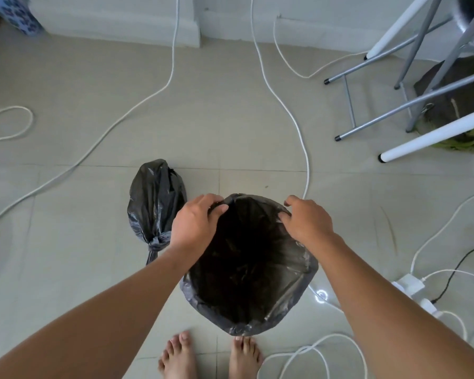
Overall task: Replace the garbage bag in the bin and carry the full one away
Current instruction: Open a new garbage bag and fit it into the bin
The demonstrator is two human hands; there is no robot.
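A round bin stands on the tiled floor in front of my bare feet, lined with a fresh black garbage bag [246, 318] whose edge is folded over the rim; the bin itself is hidden under the plastic. My left hand [196, 224] pinches the bag's edge at the far left of the rim. At the far right of the rim, my right hand [305, 221] grips the bag's edge with curled fingers. The full black bag [155, 203], knotted at its near end, lies on the floor just left of the bin.
White cables [298, 127] snake across the floor behind and right of the bin. A power strip [409, 284] with plugs lies at the right. Metal chair legs [381, 119] and white table legs [433, 138] stand at the back right, over a dark and green cloth.
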